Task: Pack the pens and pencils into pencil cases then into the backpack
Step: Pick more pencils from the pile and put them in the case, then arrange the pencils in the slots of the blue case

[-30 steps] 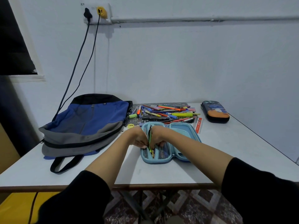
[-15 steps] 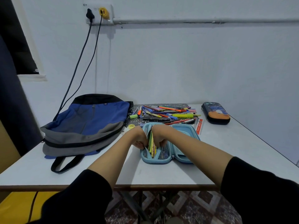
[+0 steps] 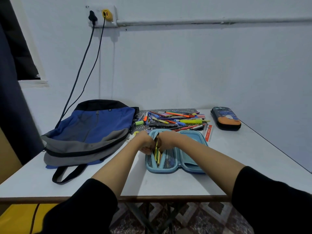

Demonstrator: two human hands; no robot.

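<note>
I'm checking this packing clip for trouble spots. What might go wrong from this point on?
1. Both the left hand and right hand pinch a bundle of coloured pencils into the open light blue zip pencil case; they may snag on its mesh pocket or splay out.
2. The big pile of loose pens behind is still unpacked; this case may overfill and fail to zip.

place: likely home room | cues: folding table (image 3: 236, 157), wall socket (image 3: 101, 16), patterned floor (image 3: 211, 220)
</note>
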